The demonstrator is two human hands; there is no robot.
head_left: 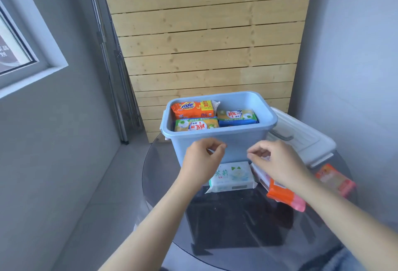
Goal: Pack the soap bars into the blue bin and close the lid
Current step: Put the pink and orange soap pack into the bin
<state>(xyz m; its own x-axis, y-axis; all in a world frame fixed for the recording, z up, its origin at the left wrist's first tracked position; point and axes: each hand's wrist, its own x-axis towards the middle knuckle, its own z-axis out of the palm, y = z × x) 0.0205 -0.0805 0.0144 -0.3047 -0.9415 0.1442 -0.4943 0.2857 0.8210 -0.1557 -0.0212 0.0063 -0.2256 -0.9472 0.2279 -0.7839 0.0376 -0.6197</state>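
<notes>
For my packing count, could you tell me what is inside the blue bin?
The blue bin shows three wrapped soap bars on top; anything beneath them is covered.

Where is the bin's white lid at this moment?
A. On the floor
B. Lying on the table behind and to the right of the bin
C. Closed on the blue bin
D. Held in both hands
B: the white lid lies on the table behind and right of the open blue bin, untouched by either hand.
</notes>
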